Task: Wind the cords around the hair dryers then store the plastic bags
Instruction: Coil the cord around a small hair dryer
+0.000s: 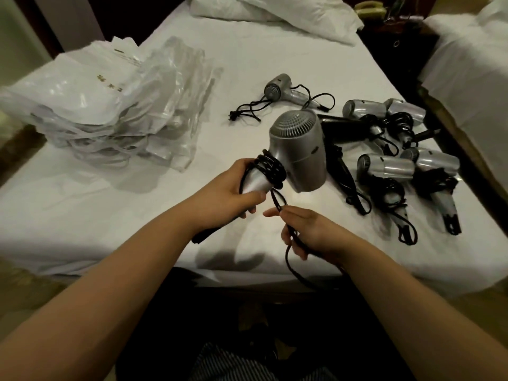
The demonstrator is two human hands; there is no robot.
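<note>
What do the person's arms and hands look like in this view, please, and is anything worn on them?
Both forearms are bare right up to the frame's lower corners, so no sleeves show. The left hand and right hand wear no gloves, and no watch, bracelet or ring is visible on wrists or fingers. At the bottom edge, dark striped fabric of the person's clothing shows between the arms.

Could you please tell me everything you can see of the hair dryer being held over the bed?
The held hair dryer looks like silver plastic, with a grey grilled rear end facing the camera. Its handle slants down-left into the left hand, which grips it. Black cord coils several times round the handle; the loose remainder runs down through the right hand, which pinches it. The dryer hangs above the white bed sheet.
</note>
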